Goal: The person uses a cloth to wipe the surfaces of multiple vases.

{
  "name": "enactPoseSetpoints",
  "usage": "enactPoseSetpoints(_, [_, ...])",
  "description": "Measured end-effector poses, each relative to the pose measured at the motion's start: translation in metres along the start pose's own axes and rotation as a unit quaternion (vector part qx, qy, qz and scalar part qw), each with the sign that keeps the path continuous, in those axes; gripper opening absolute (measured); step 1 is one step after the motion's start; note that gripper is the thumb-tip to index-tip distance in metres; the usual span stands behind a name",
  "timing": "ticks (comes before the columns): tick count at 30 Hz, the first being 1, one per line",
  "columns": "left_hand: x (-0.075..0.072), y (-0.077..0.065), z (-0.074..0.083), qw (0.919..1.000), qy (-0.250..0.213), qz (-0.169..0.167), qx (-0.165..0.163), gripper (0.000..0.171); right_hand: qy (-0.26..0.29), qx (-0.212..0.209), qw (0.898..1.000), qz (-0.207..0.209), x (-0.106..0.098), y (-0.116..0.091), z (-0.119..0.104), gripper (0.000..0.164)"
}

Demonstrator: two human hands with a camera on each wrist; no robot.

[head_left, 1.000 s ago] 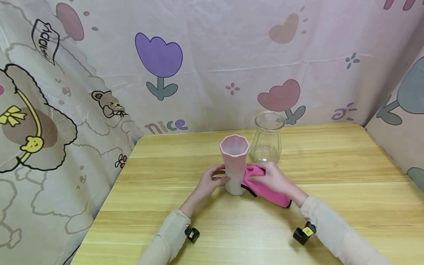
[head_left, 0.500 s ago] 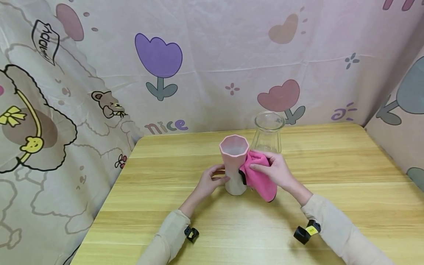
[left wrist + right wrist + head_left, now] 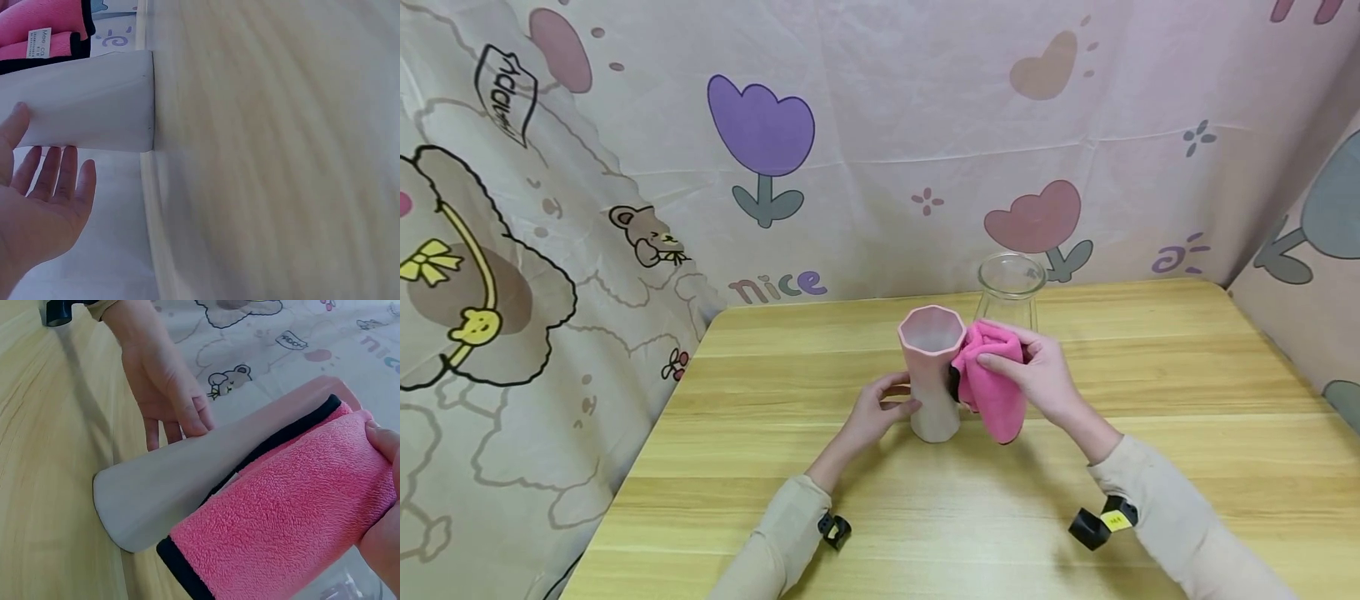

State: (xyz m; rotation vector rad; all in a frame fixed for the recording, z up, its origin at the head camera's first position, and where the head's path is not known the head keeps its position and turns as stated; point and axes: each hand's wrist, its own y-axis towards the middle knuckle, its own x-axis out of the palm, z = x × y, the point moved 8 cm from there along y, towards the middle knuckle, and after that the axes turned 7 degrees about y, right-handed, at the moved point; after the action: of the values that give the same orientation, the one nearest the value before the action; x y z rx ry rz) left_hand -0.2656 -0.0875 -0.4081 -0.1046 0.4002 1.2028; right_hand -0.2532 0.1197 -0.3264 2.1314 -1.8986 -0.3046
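A tall vase (image 3: 934, 408), pink at its faceted rim and fading to white below, stands upright on the table. My left hand (image 3: 878, 410) holds it low on its left side; in the left wrist view the thumb lies on the near face and the fingertips meet its edge, the little finger apart. My right hand (image 3: 1045, 375) grips a bright pink towel (image 3: 300, 500) with black trim, bunched between thumb and fingers, against the vase's upper right side. The towel's lower end hangs down. A white label (image 3: 39, 42) shows on it in the left wrist view.
A clear glass vase (image 3: 1011, 283) stands close behind the towel, its lower part hidden by towel and hand. The wooden table (image 3: 760, 392) ends at a patterned cloth backdrop (image 3: 880, 150) behind and to the sides. Each wrist carries a black camera (image 3: 835, 530).
My right hand has slid the towel up the vase's right side, from near its lower half towards the rim. The left hand and the vase have stayed in place.
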Motion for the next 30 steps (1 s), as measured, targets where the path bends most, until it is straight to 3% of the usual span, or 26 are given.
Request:
enactPoseSetpoints(3, [0.002, 0.002, -0.008, 0.9999, 0.010, -0.004, 0.010, 0.043, 0.008, 0.001, 1.000, 0.004, -0.006, -0.003, 0.001, 0.046])
enactPoseSetpoints(8, [0.006, -0.004, 0.001, 0.9950, 0.099, 0.017, 0.002, 0.063, 0.017, 0.000, 1.000, 0.016, -0.021, -0.008, 0.005, 0.044])
enactPoseSetpoints(13, [0.011, -0.009, 0.015, 0.9698, 0.217, 0.100, -0.050, 0.081, 0.027, -0.004, 0.999, 0.035, -0.033, -0.013, 0.010, 0.042])
enactPoseSetpoints(16, [0.013, -0.009, 0.018, 0.9551, 0.248, 0.146, -0.069, 0.077, 0.037, -0.007, 0.999, 0.036, -0.035, -0.014, 0.010, 0.041])
enactPoseSetpoints(18, [0.014, -0.009, 0.018, 0.9502, 0.255, 0.165, -0.069, 0.070, 0.044, -0.009, 0.998, 0.034, -0.035, -0.015, 0.010, 0.041])
enactPoseSetpoints(24, [0.011, -0.009, 0.018, 0.9554, 0.236, 0.173, -0.038, 0.059, 0.050, -0.010, 0.998, 0.033, -0.036, -0.016, 0.011, 0.040])
enactPoseSetpoints(27, [0.009, -0.006, 0.015, 0.9653, 0.214, 0.146, -0.030, 0.059, 0.042, -0.004, 0.999, 0.031, -0.035, -0.016, 0.013, 0.041])
enactPoseSetpoints(30, [0.009, 0.000, 0.009, 0.9801, 0.171, 0.096, -0.029, 0.059, 0.028, 0.003, 0.999, 0.023, -0.034, -0.016, 0.016, 0.041])
